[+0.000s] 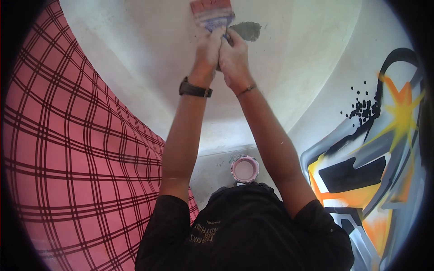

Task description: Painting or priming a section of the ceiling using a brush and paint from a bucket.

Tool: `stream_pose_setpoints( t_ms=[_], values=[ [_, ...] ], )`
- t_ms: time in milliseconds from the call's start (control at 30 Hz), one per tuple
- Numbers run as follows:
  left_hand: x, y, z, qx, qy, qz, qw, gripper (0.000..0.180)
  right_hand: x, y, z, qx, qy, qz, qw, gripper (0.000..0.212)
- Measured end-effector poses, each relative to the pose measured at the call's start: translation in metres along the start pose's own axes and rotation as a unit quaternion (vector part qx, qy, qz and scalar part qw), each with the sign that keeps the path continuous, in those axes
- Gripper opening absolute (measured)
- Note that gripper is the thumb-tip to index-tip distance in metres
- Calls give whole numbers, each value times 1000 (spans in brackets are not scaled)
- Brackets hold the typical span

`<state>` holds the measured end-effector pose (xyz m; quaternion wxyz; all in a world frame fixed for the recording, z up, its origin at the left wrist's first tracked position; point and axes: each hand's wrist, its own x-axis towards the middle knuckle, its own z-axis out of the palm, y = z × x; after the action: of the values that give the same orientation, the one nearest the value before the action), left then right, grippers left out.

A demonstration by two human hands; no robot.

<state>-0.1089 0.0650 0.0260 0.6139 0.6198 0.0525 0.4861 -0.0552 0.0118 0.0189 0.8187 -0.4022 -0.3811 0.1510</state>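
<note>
While the left hand (208, 50) and right hand (233, 56) had fingers (219, 32) curled closed round its handle, the paintbrush (212, 14), poised before the pale wall (294, 58), appeared light, stiff-handled and soft-bristled, best gripped by that handle.

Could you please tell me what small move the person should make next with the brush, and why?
Probably bring the paintbrush rightward over the dark patch: it lies just right of the brush, stands out against the pale wall, and the left hand and right hand hold the brush there.
</note>
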Motion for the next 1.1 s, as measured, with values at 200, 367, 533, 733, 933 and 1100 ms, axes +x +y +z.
stream_pose_setpoints(
  t_ms=[200,367,533,733,933,1100],
  values=[
    [-56,-94,-7,-20,105,-78,991,31,-57,78,-43,0,28,100,995,31],
    [-125,-169,-22,8,90,-167,982,27,-115,132,-90,-33,36,189,981,34],
    [-191,-248,-36,-5,126,-307,943,31,-171,192,-134,-46,78,315,945,33],
    [-197,-241,-26,-71,136,-394,906,32,-174,196,-147,-101,100,393,908,30],
    [-139,-171,-15,-80,113,-282,949,29,-124,123,-94,-100,84,274,953,27],
    [-91,-96,7,-63,66,-188,978,25,-83,61,-66,-49,45,159,985,29]
  ],
)
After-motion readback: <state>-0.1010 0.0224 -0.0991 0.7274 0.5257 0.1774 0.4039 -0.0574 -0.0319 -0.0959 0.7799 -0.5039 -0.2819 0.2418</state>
